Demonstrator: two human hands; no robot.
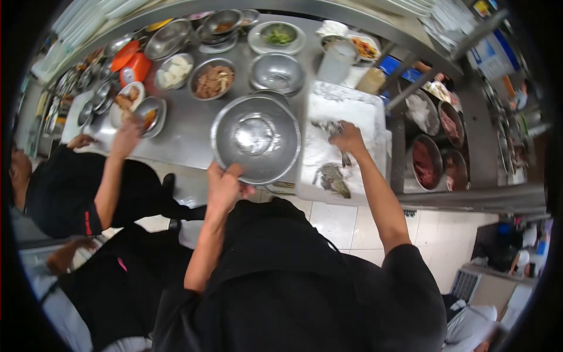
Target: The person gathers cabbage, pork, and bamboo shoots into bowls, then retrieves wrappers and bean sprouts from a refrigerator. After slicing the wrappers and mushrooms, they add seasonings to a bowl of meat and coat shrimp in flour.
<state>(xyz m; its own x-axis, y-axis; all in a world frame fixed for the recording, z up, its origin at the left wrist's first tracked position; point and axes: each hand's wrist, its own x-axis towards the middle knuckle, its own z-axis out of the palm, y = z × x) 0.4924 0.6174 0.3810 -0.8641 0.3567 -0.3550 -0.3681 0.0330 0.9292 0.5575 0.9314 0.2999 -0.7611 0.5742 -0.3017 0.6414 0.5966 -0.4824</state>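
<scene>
My left hand (224, 186) grips the near rim of a large steel mixing bowl (223, 120), which is tilted and has nothing inside. My right hand (348, 138) reaches over a white tray (381, 126) with a white, powdery or icy layer in it. Its fingers are closed on a grey, prawn-like piece of raw seafood (326, 125). Another grey clump of the same kind (332, 179) lies on the white layer just below. The exact kind of seafood is too small to make out.
A co-worker's hand (128, 134) is over a small bowl on the left. Steel bowls of meat pieces (214, 81) and white chunks (174, 71) stand behind. A plastic container (337, 61) stands behind the tray. Bowls of red meat (426, 161) sit right, beyond a metal frame.
</scene>
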